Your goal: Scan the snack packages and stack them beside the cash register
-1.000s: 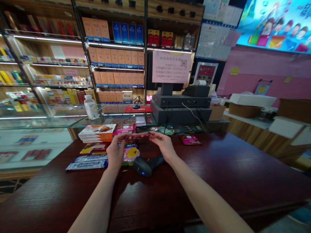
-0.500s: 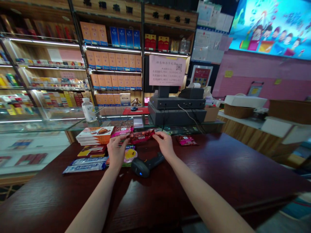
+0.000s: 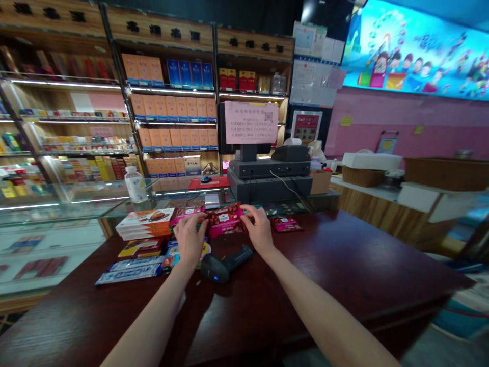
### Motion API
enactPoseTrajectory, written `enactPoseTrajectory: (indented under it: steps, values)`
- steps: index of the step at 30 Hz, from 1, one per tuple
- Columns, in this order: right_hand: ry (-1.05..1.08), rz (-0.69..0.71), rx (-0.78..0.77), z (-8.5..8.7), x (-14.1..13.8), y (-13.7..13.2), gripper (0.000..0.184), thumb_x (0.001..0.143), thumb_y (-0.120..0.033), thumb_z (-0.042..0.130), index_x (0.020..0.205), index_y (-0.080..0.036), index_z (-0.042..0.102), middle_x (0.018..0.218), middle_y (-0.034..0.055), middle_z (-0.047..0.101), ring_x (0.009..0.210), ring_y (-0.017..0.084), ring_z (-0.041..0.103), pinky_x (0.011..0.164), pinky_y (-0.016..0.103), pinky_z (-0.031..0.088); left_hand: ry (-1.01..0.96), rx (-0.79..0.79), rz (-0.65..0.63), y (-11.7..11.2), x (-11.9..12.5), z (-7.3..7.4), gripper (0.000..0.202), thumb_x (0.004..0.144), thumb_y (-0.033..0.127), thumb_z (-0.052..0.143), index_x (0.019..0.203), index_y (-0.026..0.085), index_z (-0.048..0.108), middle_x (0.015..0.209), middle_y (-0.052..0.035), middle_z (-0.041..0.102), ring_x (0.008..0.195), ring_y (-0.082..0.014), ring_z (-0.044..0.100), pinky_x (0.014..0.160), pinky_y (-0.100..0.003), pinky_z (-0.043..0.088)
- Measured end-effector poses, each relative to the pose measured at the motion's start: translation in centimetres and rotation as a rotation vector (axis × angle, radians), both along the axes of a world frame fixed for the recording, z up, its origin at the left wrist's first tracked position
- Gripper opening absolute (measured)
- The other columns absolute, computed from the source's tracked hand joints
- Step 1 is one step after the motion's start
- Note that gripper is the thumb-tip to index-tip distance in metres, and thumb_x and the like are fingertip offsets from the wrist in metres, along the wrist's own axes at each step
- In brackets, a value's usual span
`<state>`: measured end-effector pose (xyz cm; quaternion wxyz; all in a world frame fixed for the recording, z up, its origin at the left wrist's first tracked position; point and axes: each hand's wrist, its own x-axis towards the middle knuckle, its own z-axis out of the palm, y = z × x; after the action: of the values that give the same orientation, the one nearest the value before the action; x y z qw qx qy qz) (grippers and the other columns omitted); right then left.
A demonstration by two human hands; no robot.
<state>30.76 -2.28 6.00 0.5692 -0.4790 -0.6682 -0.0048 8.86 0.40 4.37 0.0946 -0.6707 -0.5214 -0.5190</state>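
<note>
Both my hands hold one red snack packet [image 3: 226, 220] by its ends above the dark wooden counter [image 3: 344, 265]. My left hand [image 3: 190, 238] pinches its left end and my right hand [image 3: 258, 229] pinches its right end. The packet's printed face is tilted towards me. A black handheld barcode scanner [image 3: 223, 262] lies on the counter just below my hands, with a blue light on it. Under my left hand lie more packets, one with a yellow print [image 3: 173, 253].
A stack of orange boxes [image 3: 144, 223], blue wrapped bars [image 3: 128, 270] and a small red packet [image 3: 285, 223] lie on the counter. Behind stand a till with a pink notice [image 3: 250, 122], a glass case with a bottle [image 3: 135, 184], and shelves of boxed goods.
The red packet has turned from edge-on to face me and come slightly lower and closer. My view has tipped upward a little; both hands stay on the packet's ends.
</note>
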Motion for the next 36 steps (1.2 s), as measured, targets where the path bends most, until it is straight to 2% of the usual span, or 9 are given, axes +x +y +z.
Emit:
enactPoseTrajectory:
  steps: [4, 10, 14, 20, 25, 30, 36]
  values:
    - [-0.044, -0.013, 0.035, 0.0, 1.2, 0.2, 0.024, 0.096, -0.023, 0.056, 0.109, -0.03, 0.075, 0.099, 0.0053, 0.074, 0.096, 0.027, 0.056, 0.089, 0.039, 0.045, -0.002, 0.023, -0.037, 0.3, 0.9, 0.4, 0.023, 0.092, 0.039, 0.057, 0.105, 0.029, 0.073, 0.093, -0.0046, 0.075, 0.097, -0.0263, 0.059, 0.093, -0.046, 0.038]
    - [-0.067, -0.084, 0.02, -0.1, 4.2, 0.6, 0.022, 0.095, -0.024, 0.06, 0.107, -0.029, 0.078, 0.096, 0.0061, 0.075, 0.097, 0.027, 0.055, 0.088, 0.04, 0.042, 0.048, 0.002, -0.098, 1.2, 3.2, 1.3, 0.024, 0.09, 0.038, 0.059, 0.106, 0.03, 0.076, 0.092, -0.0055, 0.074, 0.096, -0.0257, 0.06, 0.095, -0.046, 0.039]
    - [-0.092, -0.147, -0.001, 0.0, 6.8, 0.5, 0.023, 0.095, -0.022, 0.059, 0.107, -0.029, 0.078, 0.098, 0.0058, 0.076, 0.1, 0.028, 0.055, 0.086, 0.04, 0.039, 0.089, -0.061, -0.158, 1.9, 5.9, 2.0, 0.025, 0.089, 0.035, 0.06, 0.108, 0.03, 0.076, 0.094, -0.0069, 0.074, 0.096, -0.027, 0.061, 0.093, -0.047, 0.041]
    - [-0.139, -0.297, -0.067, -0.1, 11.5, 0.7, 0.026, 0.095, -0.019, 0.058, 0.11, -0.027, 0.077, 0.103, 0.007, 0.076, 0.101, 0.027, 0.056, 0.085, 0.039, 0.038, 0.17, -0.247, -0.245, 3.2, 11.1, 2.6, 0.039, 0.087, 0.023, 0.057, 0.123, 0.029, 0.07, 0.101, -0.0072, 0.075, 0.102, -0.0261, 0.062, 0.094, -0.043, 0.046]
    - [-0.209, -0.404, -0.17, -0.4, 15.2, 0.6, 0.032, 0.096, -0.015, 0.052, 0.115, -0.027, 0.076, 0.109, 0.0065, 0.075, 0.106, 0.025, 0.055, 0.087, 0.038, 0.038, 0.235, -0.336, -0.274, 4.0, 15.7, 2.3, 0.054, 0.081, 0.01, 0.052, 0.13, 0.028, 0.066, 0.11, -0.0046, 0.075, 0.11, -0.0237, 0.06, 0.102, -0.039, 0.043]
    - [-0.293, -0.464, -0.317, -1.3, 18.5, 1.2, 0.039, 0.096, -0.011, 0.047, 0.121, -0.027, 0.072, 0.117, 0.0068, 0.072, 0.114, 0.025, 0.052, 0.093, 0.038, 0.038, 0.312, -0.452, -0.295, 5.2, 19.8, 1.7, 0.062, 0.077, 0.009, 0.053, 0.136, 0.026, 0.061, 0.123, -0.0051, 0.072, 0.118, -0.0256, 0.055, 0.106, -0.04, 0.04]
    - [-0.384, -0.49, -0.533, -2.4, 21.3, 3.0, 0.041, 0.098, -0.018, 0.044, 0.133, -0.028, 0.065, 0.13, 0.006, 0.066, 0.123, 0.025, 0.049, 0.102, 0.038, 0.037, 0.395, -0.568, -0.356, 7.4, 23.3, 0.2, 0.066, 0.078, 0.005, 0.048, 0.141, 0.024, 0.056, 0.132, -0.0043, 0.068, 0.122, -0.0242, 0.052, 0.103, -0.035, 0.04]
